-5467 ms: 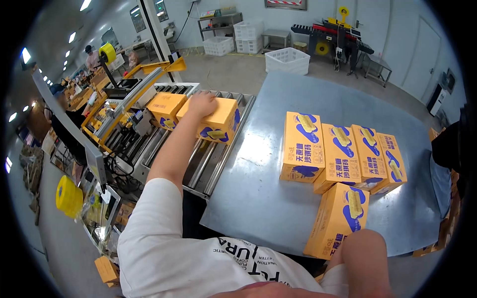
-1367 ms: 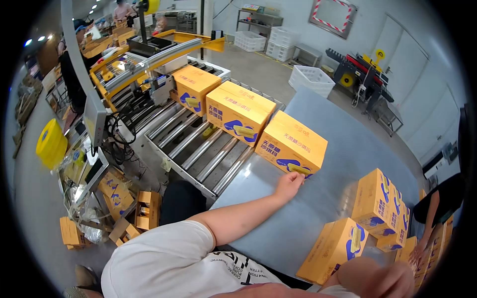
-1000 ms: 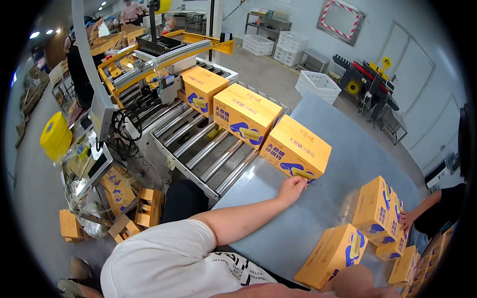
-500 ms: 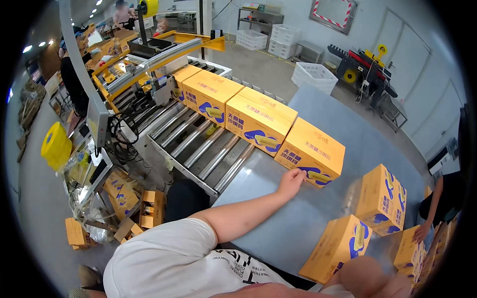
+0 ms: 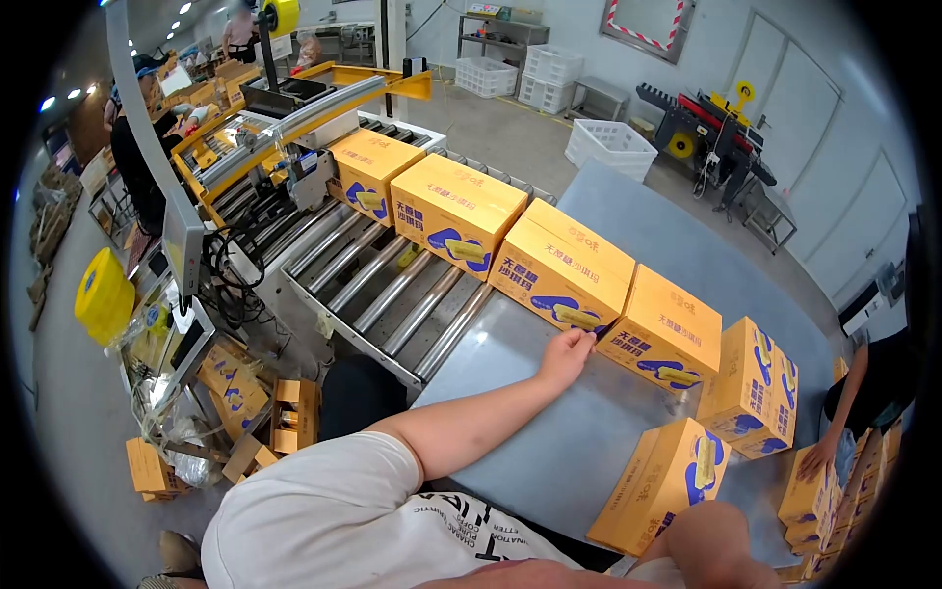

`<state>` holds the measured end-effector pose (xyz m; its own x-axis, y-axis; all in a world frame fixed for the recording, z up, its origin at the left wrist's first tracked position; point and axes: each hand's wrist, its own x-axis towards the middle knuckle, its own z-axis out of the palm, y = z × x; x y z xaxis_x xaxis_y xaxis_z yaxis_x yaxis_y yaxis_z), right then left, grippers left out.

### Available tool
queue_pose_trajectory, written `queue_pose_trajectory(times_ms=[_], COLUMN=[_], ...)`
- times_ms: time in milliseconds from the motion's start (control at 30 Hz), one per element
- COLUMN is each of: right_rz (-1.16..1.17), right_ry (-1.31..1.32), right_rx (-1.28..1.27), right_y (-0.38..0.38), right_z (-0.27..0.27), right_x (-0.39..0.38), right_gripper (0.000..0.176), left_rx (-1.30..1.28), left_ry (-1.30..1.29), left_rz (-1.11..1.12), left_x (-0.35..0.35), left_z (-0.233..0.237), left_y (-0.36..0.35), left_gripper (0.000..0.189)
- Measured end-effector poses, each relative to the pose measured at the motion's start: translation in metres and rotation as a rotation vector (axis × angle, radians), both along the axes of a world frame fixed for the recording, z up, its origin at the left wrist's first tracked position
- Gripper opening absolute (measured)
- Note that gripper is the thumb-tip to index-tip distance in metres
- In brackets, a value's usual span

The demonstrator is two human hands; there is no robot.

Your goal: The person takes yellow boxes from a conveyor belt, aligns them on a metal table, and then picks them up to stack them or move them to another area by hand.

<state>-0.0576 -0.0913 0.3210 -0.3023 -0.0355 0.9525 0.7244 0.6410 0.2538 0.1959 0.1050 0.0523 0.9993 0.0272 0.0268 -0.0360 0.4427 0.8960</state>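
Observation:
My left hand point(image 5: 566, 359) is closed, its thumb and fingers pinched together at the lower front edge of a row of yellow cartons. It touches or nearly touches the row where a middle carton point(image 5: 561, 265) meets the end carton point(image 5: 669, 324); whether anything small is in the pinch is hidden. Behind these, another carton point(image 5: 457, 208) and a farther carton point(image 5: 378, 162) stand on the rollers. My right arm point(image 5: 702, 545) bends at the bottom edge, with its hand out of view, beside a tilted carton point(image 5: 653, 486). An upright carton point(image 5: 751, 388) stands near the row's end.
The roller conveyor point(image 5: 402, 324) leads from a yellow-framed machine point(image 5: 324, 98) onto the grey metal table point(image 5: 510, 393). At the right, another person's hand point(image 5: 814, 459) rests on a stacked carton point(image 5: 805, 496). A white crate point(image 5: 610, 147) sits beyond the table.
The carton row has slid right and toward me, its end carton now close to the upright carton. My left hand has shifted slightly left. The other person's hand has moved slightly left.

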Motion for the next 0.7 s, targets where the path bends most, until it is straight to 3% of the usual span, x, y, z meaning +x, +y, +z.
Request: queue_pose_trajectory(times_ms=[267,533,700], right_rz=[-0.275,-0.436,-0.897], right_ry=[0.064,0.112,0.373], right_rx=[-0.103,-0.199,-0.342], right_y=[0.053,0.053,0.041], right_z=[0.013,0.025,0.028], right_x=[0.037,0.071,0.179], right_gripper=[0.029,0.029,0.03], left_rx=[0.003,-0.004,-0.001], left_ry=[0.04,0.058,0.07], left_rz=[-0.014,-0.023,-0.028], left_x=[0.002,-0.001,0.001], left_z=[-0.002,0.003,0.001], left_y=[-0.002,-0.002,-0.002], left_gripper=[0.031,0.029,0.029])
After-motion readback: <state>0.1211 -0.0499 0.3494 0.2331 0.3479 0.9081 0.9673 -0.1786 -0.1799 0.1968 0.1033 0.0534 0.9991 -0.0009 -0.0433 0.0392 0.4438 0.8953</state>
